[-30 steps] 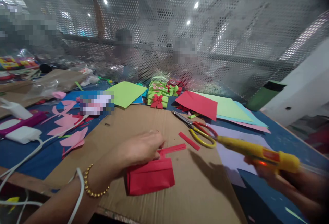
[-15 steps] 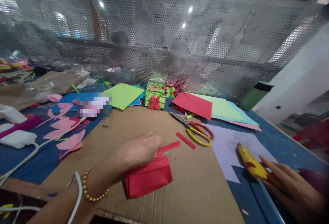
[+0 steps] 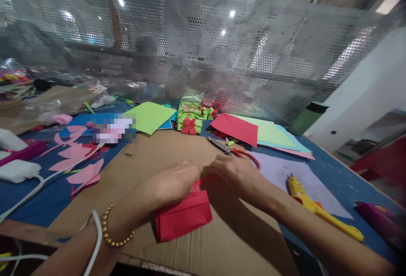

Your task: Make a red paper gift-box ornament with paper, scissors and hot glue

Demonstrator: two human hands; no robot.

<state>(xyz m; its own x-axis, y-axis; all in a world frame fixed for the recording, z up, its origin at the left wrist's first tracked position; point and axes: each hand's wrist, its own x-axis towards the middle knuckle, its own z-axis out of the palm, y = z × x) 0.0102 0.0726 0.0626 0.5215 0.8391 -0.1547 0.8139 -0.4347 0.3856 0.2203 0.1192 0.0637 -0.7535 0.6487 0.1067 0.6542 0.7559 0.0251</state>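
A folded red paper piece lies on a brown cardboard sheet. My left hand rests on its top edge with the fingers curled and pressed down on it. My right hand meets it from the right, fingers bent and pinching at the red paper's upper edge. A yellow glue gun lies on the table to the right of my right forearm, apart from both hands.
Red and yellow scissors lie just behind my right hand. Sheets of red and green paper, small green gift boxes with red bows, pink cut-outs, a white charger with cable and a perforated metal screen surround the cardboard.
My right hand laid the glue gun down on the table at the right and came left to the red paper. The left hand stayed pressed on the paper.
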